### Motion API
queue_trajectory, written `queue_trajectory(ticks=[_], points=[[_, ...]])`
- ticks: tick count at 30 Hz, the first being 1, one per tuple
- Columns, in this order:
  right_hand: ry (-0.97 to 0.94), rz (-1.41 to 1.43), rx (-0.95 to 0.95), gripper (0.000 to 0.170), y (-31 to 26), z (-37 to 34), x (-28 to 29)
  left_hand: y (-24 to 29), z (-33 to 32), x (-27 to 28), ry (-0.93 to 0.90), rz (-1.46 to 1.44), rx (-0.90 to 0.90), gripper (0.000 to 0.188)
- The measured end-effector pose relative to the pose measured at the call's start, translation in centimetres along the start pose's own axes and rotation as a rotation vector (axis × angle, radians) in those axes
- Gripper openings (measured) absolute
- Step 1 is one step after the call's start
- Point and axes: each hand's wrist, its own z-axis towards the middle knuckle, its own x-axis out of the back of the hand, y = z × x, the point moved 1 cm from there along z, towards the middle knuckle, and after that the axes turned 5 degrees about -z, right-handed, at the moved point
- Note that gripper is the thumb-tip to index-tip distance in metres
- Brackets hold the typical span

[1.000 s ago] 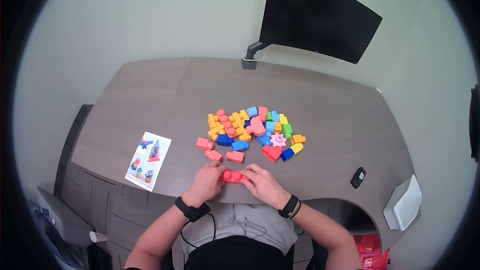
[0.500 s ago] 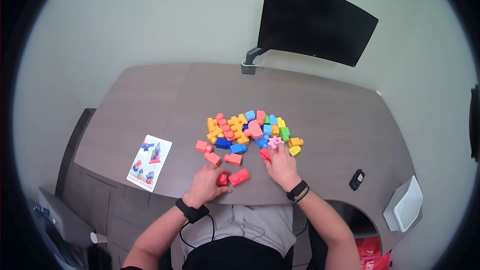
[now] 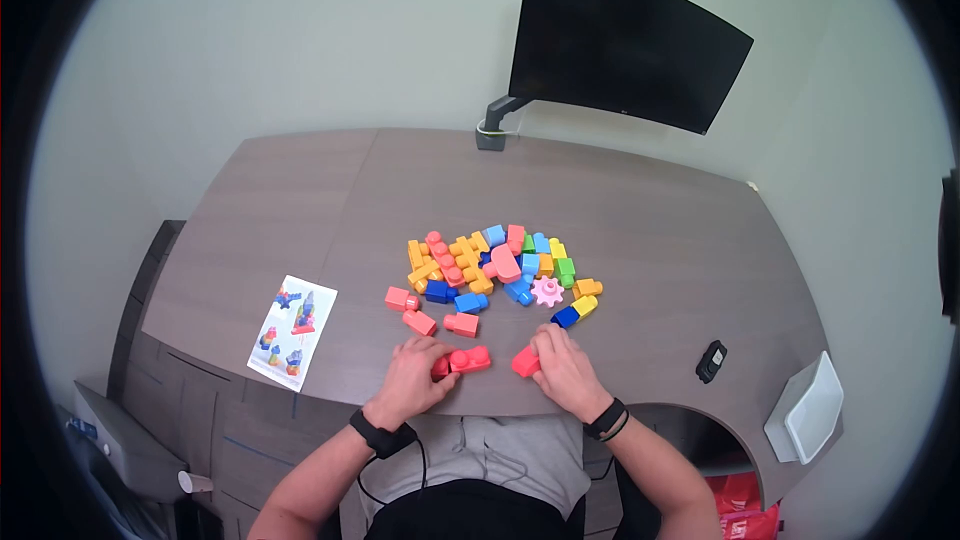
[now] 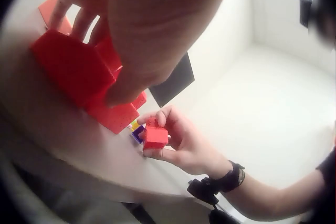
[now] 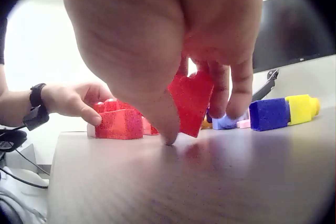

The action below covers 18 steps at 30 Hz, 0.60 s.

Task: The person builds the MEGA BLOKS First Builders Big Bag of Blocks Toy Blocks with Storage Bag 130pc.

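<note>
In the head view my left hand (image 3: 412, 380) grips a red toy block (image 4: 73, 69) near the table's front edge. Its fingers partly cover that block. Right beside it sits a red two-stud block (image 3: 470, 360), close to the left thumb in the left wrist view. My right hand (image 3: 567, 372) pinches another red block (image 3: 525, 362) between thumb and fingers, a short way to the right. In the right wrist view this block is tilted, its lower corner close over the tabletop. Several loose red blocks, including one red block (image 3: 462, 325), lie just beyond my left hand.
Farther back lies a multicoloured pile with a yellow-orange block (image 3: 465, 252) and a pink gear (image 3: 547, 291). A blue block (image 3: 566, 317) is near my right fingertips. A picture sheet (image 3: 293, 333) lies left; a black device (image 3: 711, 361) and white bin (image 3: 803, 408) stand right.
My right hand left the red blocks at the front, reached to the red block by the pink gear, and brought it back toward the front edge. My left hand stayed at its block.
</note>
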Motion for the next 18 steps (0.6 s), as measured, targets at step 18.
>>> queue_trajectory(ticks=[18], points=[[-0.282,-0.257,-0.472,0.033,-4.2,0.8,3.2,0.5,0.3,3.6,-0.149,-0.049,0.041,0.067]])
